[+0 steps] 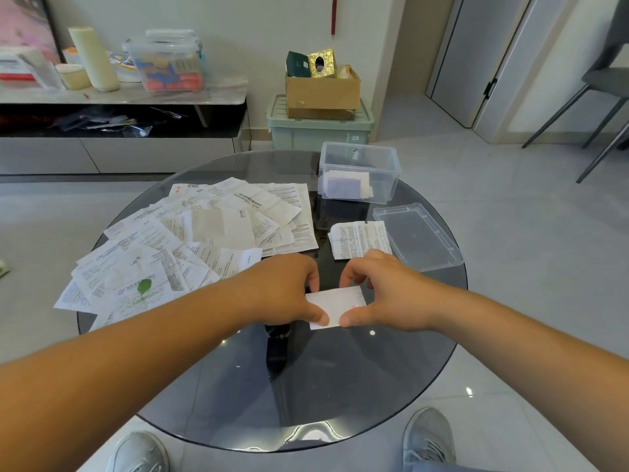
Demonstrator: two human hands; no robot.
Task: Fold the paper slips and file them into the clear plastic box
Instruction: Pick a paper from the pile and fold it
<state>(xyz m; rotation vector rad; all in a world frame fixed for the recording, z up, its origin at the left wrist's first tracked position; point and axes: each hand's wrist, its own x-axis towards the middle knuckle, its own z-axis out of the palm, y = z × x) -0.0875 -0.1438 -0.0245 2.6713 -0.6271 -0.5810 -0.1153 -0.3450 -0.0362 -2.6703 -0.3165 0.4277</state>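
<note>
Both hands meet over the near centre of the round glass table (340, 386). Left hand (289, 287): thumb on the near edge and curled fingers on the far edge of a folded white slip (335, 306), pinching its left end. Right hand (384, 291): the same pinch on the slip's right end, thumb near, fingers far. The 2 thumb tips lie just beside each other on the near edge. Whether the slip rests on the glass or is held just above it cannot be told.

Pile of paper slips (190, 240): unfolded, overlapping, spread across the left half of the table, with print showing. 1 printed slip (360, 238) lies apart from the pile, just beyond the right hand and just beside the lid (417, 235).

Clear plastic box (357, 172): upright, open at the top, at the far right of the table. Folded slips (347, 185) are stacked inside, toward its left wall. The lid lies flat on the glass at the right rim, on the near side of the box.

Beyond the table, a cardboard box (323, 93) sits on a pale green storage bin (320, 131). 2 grey shoes (429, 434) stand on the tiled floor at the near rim.
</note>
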